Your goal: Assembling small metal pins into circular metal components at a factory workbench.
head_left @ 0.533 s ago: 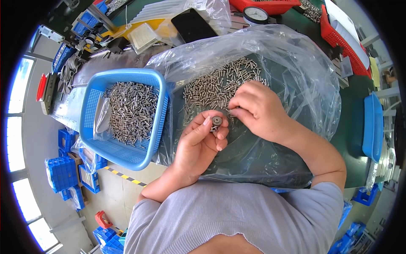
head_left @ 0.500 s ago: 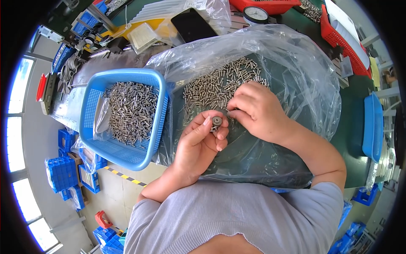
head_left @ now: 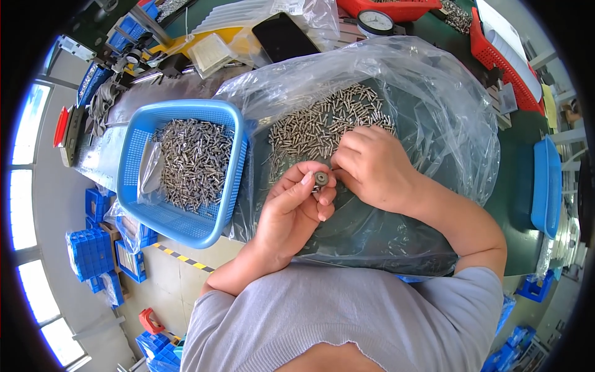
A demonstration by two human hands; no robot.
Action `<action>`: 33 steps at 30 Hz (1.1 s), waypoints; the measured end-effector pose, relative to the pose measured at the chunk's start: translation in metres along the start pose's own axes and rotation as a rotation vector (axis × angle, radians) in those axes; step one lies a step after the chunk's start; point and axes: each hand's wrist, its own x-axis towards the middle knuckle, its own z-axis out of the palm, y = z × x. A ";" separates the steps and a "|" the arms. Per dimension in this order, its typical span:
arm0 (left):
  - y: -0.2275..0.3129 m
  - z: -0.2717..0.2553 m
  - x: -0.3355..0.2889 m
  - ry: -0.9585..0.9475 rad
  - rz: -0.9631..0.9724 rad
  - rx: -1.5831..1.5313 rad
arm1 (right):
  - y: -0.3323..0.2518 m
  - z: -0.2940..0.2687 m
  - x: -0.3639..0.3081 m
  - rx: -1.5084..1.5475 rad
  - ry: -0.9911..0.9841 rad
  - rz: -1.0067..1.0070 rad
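My left hand (head_left: pixel 292 199) is closed round a small round metal ring gauge (head_left: pixel 320 179) with a hole in its middle, its face turned up. Close beside it, my right hand (head_left: pixel 374 166) pinches with thumb and forefinger; a thin metal pin seems to be between them, mostly hidden by the fingers. Many small metal pins (head_left: pixel 310 129) lie spread on a clear plastic sheet (head_left: pixel 434 105) just beyond both hands. To the left, a blue plastic basket (head_left: pixel 180 228) holds a heap of similar pins (head_left: pixel 193 162) and a small clear bag (head_left: pixel 150 170).
A black phone (head_left: pixel 284 37), a clear plastic box (head_left: pixel 211 54) and a round dial gauge (head_left: pixel 375 22) stand at the back. Red baskets (head_left: pixel 505 68) are at the back right. A blue tray (head_left: pixel 546 186) sits at the right edge, and metal fixtures (head_left: pixel 133 59) at the far left.
My right hand has come slightly down and left, its fingertips now almost at the ring gauge. My left hand has hardly moved.
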 end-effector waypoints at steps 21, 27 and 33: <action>0.001 0.003 -0.005 0.049 -0.061 0.085 | -0.010 -0.016 -0.001 1.310 -0.192 0.500; 0.004 0.006 0.000 0.072 -0.050 0.092 | -0.012 -0.021 0.004 1.146 -0.196 0.476; 0.004 0.004 -0.003 0.103 -0.027 0.076 | -0.020 -0.018 0.007 0.689 -0.035 0.165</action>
